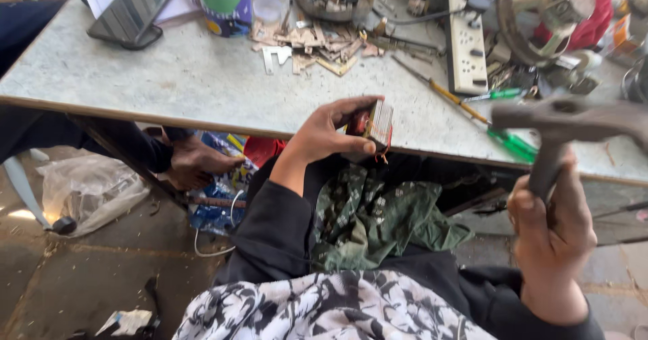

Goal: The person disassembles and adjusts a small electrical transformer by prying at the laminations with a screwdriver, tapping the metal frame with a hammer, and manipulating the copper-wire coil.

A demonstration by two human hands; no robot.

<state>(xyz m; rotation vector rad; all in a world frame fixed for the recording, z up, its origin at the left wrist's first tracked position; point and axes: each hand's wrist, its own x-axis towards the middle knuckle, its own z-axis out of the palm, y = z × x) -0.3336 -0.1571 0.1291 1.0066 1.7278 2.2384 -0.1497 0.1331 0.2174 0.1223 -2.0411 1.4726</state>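
The left hand [324, 134] is closed around a small block of stacked metal plates with red winding [374, 124], pressing it against the near edge of the grey surface [202, 76], while the right hand [550, 218] is clenched on the handle of a raised hammer [574, 120]. This looks like the striking step. A blow calls for a braced block and fingers clear, as the hammer hangs well right of it.

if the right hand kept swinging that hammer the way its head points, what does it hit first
Probably the small laminated metal block held by the left hand at the table edge. The right hand holds the hammer with its head pointing left, though depth is unclear.
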